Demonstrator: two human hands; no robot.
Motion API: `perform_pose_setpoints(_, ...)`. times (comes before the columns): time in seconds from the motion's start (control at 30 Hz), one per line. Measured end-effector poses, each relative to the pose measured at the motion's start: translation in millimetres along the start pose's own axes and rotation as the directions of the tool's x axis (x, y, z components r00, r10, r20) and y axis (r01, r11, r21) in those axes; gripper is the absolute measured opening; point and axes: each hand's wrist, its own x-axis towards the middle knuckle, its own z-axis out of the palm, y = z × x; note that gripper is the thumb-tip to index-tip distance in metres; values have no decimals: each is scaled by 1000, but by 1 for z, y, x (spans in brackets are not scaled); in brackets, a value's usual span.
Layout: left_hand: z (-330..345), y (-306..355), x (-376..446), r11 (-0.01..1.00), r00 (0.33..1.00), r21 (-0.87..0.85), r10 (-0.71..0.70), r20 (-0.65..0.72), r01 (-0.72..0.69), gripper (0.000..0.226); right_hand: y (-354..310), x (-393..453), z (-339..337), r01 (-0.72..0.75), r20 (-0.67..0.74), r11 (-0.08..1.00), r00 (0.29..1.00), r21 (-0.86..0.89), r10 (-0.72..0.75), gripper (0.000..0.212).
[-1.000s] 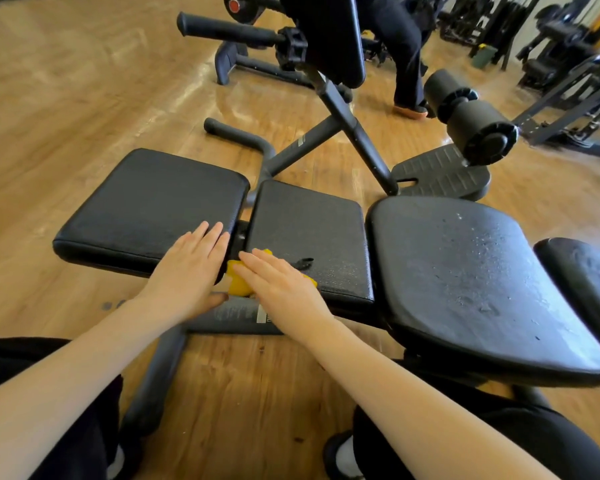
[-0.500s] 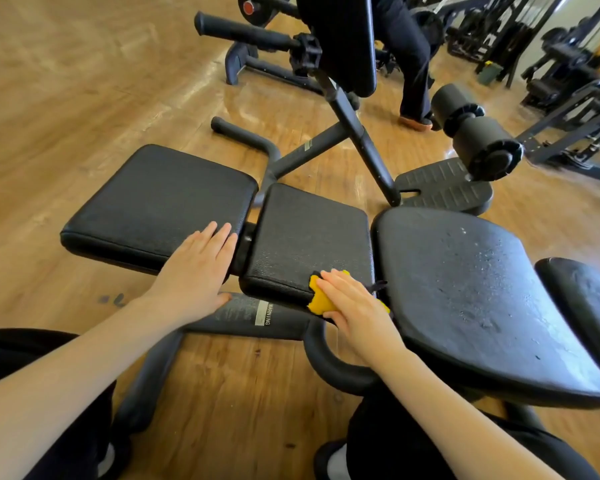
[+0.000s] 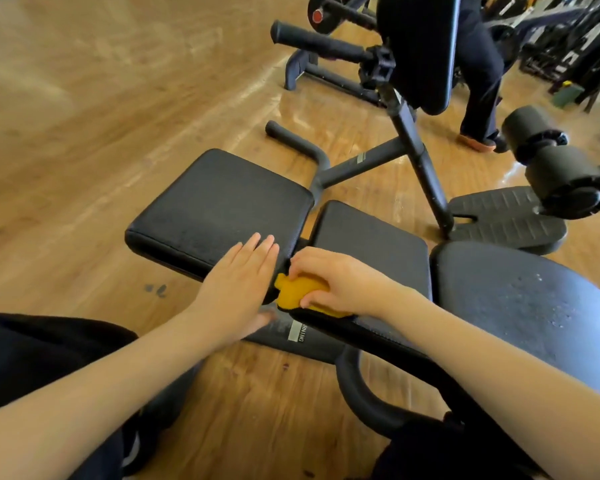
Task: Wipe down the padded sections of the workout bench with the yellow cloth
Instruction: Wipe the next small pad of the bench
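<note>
At centre frame, the right hand (image 3: pixel 340 282) clenches the yellow cloth (image 3: pixel 300 295) against the near left corner of the middle pad (image 3: pixel 371 247). The left hand (image 3: pixel 238 289) lies flat, grip released, on the left pad (image 3: pixel 219 209) just beside it, above a wooden floor (image 3: pixel 84 133).

Yellow cloth (image 3: pixel 300 295), bunched, at near-left corner of middle black pad (image 3: pixel 371 247); flanking pads at 9 (image 3: pixel 222 206) and 3 o'clock (image 3: pixel 520 299).
</note>
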Motion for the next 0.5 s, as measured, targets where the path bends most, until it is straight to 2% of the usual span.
perform_pose_setpoints(0.1,2,-4,2,999,1000,-34,11,-6,-11,93,5,2,0,103,78,991,992,-85,-97,46)
perform_pose_setpoints(0.17,4,-7,3,998,1000,-58,11,-16,-12,92,9,5,4,180,77,974,982,-135,-171,52)
perform_pose_setpoints(0.27,7,-10,2,998,999,-62,18,-43,-21,91,21,14,4,248,72,961,968,-121,-241,50)
perform_pose_setpoints(0.33,5,-9,1,998,998,-64,20,-53,-24,92,34,21,1,242,50,970,969,-19,-240,48)
perform_pose_setpoints(0.4,4,-9,1,999,999,-40,23,-37,-25,93,45,28,-4,179,9,982,984,53,-179,47)
perform_pose_setpoints(0.5,0,-8,1,1000,999,1,19,-46,-19,95,51,37,-10,95,-5,995,995,20,-95,49)
